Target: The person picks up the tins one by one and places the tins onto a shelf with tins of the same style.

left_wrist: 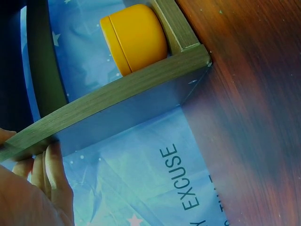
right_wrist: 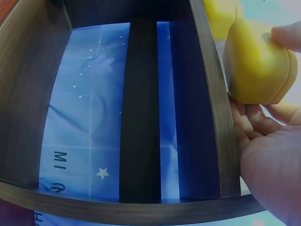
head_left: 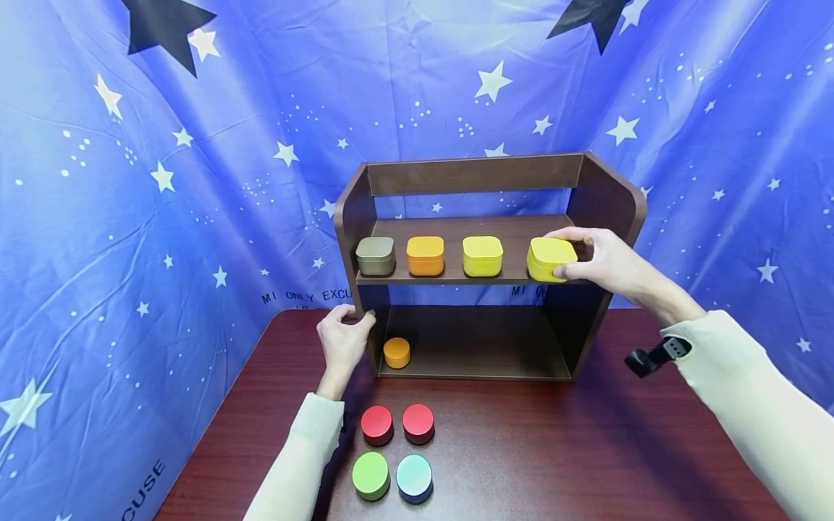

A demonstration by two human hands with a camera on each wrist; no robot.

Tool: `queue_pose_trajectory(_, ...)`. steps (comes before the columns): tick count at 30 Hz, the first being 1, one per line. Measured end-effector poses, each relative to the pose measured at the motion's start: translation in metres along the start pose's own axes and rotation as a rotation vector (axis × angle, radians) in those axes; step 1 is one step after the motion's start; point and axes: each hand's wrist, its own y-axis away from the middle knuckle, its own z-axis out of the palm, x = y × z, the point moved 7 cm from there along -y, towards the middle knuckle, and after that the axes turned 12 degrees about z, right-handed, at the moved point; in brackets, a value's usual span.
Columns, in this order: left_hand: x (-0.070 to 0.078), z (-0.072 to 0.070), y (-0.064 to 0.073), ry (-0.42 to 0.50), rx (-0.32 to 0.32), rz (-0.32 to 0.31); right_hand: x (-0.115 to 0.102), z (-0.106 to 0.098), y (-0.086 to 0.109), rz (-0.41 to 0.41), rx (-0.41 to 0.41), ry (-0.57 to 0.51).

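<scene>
My right hand [head_left: 602, 262] holds a yellow square tin [head_left: 549, 259] between thumb and fingers, at the right end of the upper board of a brown wooden shelf [head_left: 476, 174]. In the right wrist view the same tin [right_wrist: 258, 63] sits beside the board's edge, with fingers just below it. My left hand [head_left: 342, 340] grips the shelf's left side panel [left_wrist: 117, 89], thumb on one face and fingers on the other. Along the upper board stand a grey-green tin [head_left: 376, 256], an orange tin [head_left: 426, 256] and another yellow tin [head_left: 482, 256].
An orange round tin [head_left: 397, 353] stands at the left of the lower shelf level. On the dark red table [head_left: 521, 449] in front are two red round tins [head_left: 377, 425], a green one [head_left: 371, 476] and a blue-teal one [head_left: 414, 478]. A blue star-patterned cloth [head_left: 260, 130] hangs behind.
</scene>
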Motion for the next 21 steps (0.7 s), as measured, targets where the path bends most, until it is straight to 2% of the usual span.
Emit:
queue_pose_trajectory(6, 0.002, -0.001, 0.0, -0.003, 0.01, 0.012, 0.0, 0.0, -0.008, 0.042, -0.007, 0.033)
queue_pose_trajectory(16, 0.003, -0.001, 0.002, -0.007, 0.004, 0.002, 0.0, 0.004, -0.017, 0.12, -0.049, 0.026)
queue_pose_trajectory(21, 0.005, -0.001, 0.0, -0.01, 0.004, 0.013, 0.0, 0.004, -0.018, 0.113, -0.053, 0.013)
